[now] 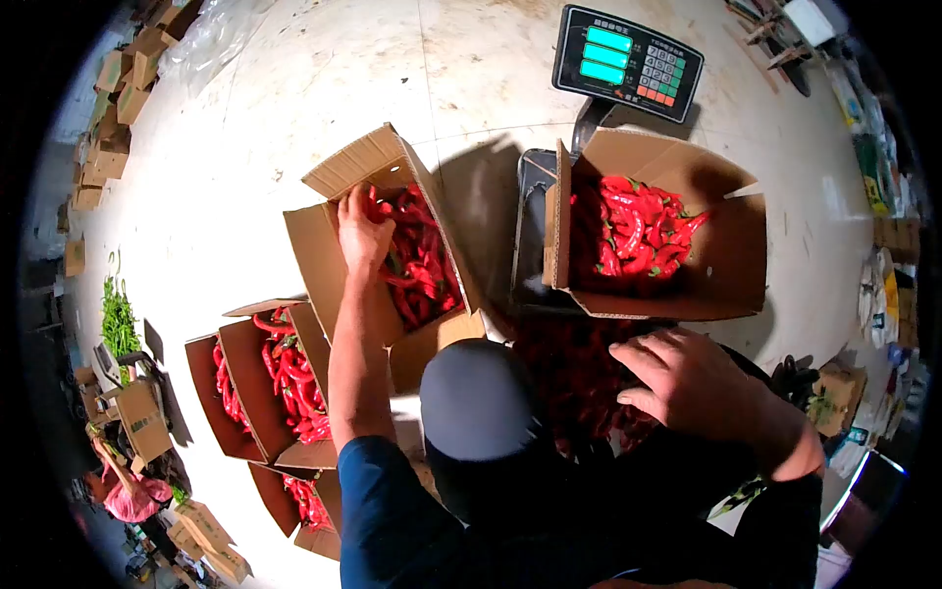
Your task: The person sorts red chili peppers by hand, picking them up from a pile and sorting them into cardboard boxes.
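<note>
My left hand (363, 236) is inside the flaps of an open cardboard box, its fingers curled round a red pepper at the far left corner. Red peppers (422, 265) fill the bottom of this box (319, 260). My right hand (667, 378) hovers with its fingers apart, holding nothing, over a shadowed heap of red peppers (569, 373). Beyond it, another open box (731, 255) with glossy red peppers (633, 226) rests on a scale platform (530, 216).
The scale's lit display (628, 61) stands behind the right box. More boxes of red peppers (292, 378) sit at the lower left. Green peppers (120, 319) and stacked cartons (128, 103) line the far left, with assorted goods along the right edge.
</note>
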Available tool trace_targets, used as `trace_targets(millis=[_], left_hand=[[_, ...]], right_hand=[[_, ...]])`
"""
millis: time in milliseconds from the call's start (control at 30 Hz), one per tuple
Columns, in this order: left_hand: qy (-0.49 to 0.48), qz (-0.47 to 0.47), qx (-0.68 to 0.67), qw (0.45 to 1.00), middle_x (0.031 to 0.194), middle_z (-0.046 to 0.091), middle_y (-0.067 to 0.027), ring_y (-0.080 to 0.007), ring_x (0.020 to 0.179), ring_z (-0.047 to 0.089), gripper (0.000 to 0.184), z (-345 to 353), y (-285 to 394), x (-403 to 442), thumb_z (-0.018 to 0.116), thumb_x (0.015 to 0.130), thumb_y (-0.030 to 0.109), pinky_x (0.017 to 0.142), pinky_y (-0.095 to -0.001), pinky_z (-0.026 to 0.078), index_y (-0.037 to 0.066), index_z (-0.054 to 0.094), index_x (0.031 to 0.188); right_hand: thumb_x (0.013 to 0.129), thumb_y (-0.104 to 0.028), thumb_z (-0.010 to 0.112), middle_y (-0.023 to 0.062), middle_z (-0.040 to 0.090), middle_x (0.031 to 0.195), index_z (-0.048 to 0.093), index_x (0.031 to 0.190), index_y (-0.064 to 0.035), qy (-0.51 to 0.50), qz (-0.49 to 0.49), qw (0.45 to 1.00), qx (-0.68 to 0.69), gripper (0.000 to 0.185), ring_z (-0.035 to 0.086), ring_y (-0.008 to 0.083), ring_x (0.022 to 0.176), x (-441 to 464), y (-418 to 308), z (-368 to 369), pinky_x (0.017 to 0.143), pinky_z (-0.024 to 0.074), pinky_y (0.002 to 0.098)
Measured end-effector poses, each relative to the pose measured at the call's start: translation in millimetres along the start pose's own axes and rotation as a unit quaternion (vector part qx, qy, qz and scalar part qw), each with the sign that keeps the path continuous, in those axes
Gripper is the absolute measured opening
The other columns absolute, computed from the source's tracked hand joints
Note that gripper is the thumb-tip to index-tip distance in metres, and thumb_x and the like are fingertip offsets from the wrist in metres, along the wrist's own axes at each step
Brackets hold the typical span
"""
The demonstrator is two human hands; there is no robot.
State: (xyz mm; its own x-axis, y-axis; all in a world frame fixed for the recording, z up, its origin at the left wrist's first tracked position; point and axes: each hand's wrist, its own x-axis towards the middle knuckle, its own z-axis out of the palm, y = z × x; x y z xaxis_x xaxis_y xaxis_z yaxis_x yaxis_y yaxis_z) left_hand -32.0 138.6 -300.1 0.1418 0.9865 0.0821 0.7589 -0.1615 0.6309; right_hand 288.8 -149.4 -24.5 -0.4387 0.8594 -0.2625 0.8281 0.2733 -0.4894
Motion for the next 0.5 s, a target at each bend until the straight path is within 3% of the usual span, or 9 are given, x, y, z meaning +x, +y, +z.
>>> trace_targets(millis=[100, 133, 167, 233, 267, 367, 400, 433, 500], left_hand=[[-0.017, -0.028, -0.098, 0.995, 0.126, 0.058, -0.0209, -0.0339, 0.112, 0.061, 0.077, -24, -4, 11, 0.074, 0.067, 0.011, 0.096, -0.0397, 0.051, 0.011, 0.048, 0.140], [-0.017, -0.016, -0.110, 0.994, 0.115, 0.065, -0.0165, -0.0282, 0.102, 0.066, 0.073, -41, 12, 7, 0.073, 0.072, 0.008, 0.090, -0.0344, 0.054, 0.007, 0.047, 0.140], [-0.053, -0.056, -0.251, 0.965, 0.107, 0.066, -0.0137, -0.0239, 0.094, 0.067, 0.068, -59, 30, 3, 0.070, 0.076, 0.002, 0.083, -0.0325, 0.056, 0.003, 0.046, 0.140], [-0.086, -0.087, -0.386, 0.914, 0.105, 0.065, -0.0128, -0.0245, 0.091, 0.068, 0.069, -87, 44, 3, 0.064, 0.078, -0.007, 0.079, -0.0333, 0.057, -0.001, 0.040, 0.142], [-0.127, -0.107, -0.452, 0.876, 0.113, 0.062, -0.0116, -0.0179, 0.089, 0.066, 0.065, -106, 57, -4, 0.065, 0.082, -0.003, 0.080, -0.0311, 0.056, 0.004, 0.042, 0.143], [-0.091, -0.045, -0.613, 0.784, 0.126, 0.056, -0.0143, -0.0251, 0.106, 0.061, 0.067, -127, 87, -12, 0.059, 0.085, 0.002, 0.087, -0.0366, 0.054, 0.006, 0.036, 0.147], [-0.080, -0.047, -0.636, 0.766, 0.134, 0.052, -0.0163, -0.0298, 0.123, 0.054, 0.073, -137, 119, -24, 0.059, 0.083, 0.008, 0.095, -0.0382, 0.051, 0.005, 0.030, 0.150], [-0.087, -0.038, -0.666, 0.740, 0.135, 0.051, -0.0156, -0.0299, 0.123, 0.054, 0.075, -140, 132, -26, 0.063, 0.082, 0.011, 0.098, -0.0380, 0.049, 0.007, 0.032, 0.150], [-0.101, 0.014, -0.698, 0.709, 0.132, 0.052, -0.0109, -0.0220, 0.102, 0.057, 0.075, -138, 159, -28, 0.065, 0.085, 0.020, 0.083, -0.0353, 0.052, 0.012, 0.033, 0.151]], right_hand=[[0.082, -0.024, 0.073, 0.0180, 0.065, 0.096, 0.058, 0.114, 0.0049, 0.038, -0.027, 0.999, -0.011, 0.046, 0.066, 0.0319, 0.089, -2, 0, 5, 0.079, 0.0534, 0.0402], [0.081, -0.023, 0.074, 0.0178, 0.065, 0.095, 0.059, 0.113, 0.0047, 0.049, -0.028, 0.998, -0.005, 0.045, 0.066, 0.0319, 0.089, -2, 0, 7, 0.078, 0.0534, 0.0402], [0.081, -0.022, 0.074, 0.0176, 0.065, 0.094, 0.059, 0.113, 0.0045, 0.061, -0.030, 0.998, 0.001, 0.045, 0.065, 0.0319, 0.088, -3, -1, 8, 0.078, 0.0534, 0.0402], [0.082, -0.024, 0.073, 0.0174, 0.064, 0.094, 0.058, 0.114, 0.0029, 0.052, -0.016, 0.998, 0.015, 0.044, 0.065, 0.0324, 0.088, -4, -3, 6, 0.077, 0.0533, 0.0406], [0.083, -0.025, 0.072, 0.0173, 0.064, 0.094, 0.058, 0.114, 0.0020, 0.048, -0.009, 0.999, 0.023, 0.044, 0.065, 0.0326, 0.088, -5, -4, 5, 0.077, 0.0532, 0.0408], [0.086, -0.027, 0.070, 0.0164, 0.063, 0.094, 0.057, 0.117, -0.0015, 0.076, 0.022, 0.997, 0.009, 0.042, 0.065, 0.0341, 0.088, -4, -8, 5, 0.077, 0.0530, 0.0423], [0.090, -0.028, 0.066, 0.0159, 0.064, 0.099, 0.056, 0.119, -0.0035, 0.076, 0.033, 0.996, 0.033, 0.039, 0.065, 0.0350, 0.090, -1, -5, 5, 0.077, 0.0531, 0.0433], [0.090, -0.026, 0.066, 0.0167, 0.065, 0.105, 0.056, 0.118, -0.0034, 0.093, 0.038, 0.992, 0.071, 0.038, 0.065, 0.0349, 0.093, 2, -3, 5, 0.078, 0.0533, 0.0433], [0.089, -0.027, 0.069, 0.0189, 0.065, 0.111, 0.056, 0.118, -0.0037, 0.123, 0.085, 0.971, 0.186, 0.040, 0.066, 0.0338, 0.095, 8, -3, 0, 0.080, 0.0535, 0.0430]])
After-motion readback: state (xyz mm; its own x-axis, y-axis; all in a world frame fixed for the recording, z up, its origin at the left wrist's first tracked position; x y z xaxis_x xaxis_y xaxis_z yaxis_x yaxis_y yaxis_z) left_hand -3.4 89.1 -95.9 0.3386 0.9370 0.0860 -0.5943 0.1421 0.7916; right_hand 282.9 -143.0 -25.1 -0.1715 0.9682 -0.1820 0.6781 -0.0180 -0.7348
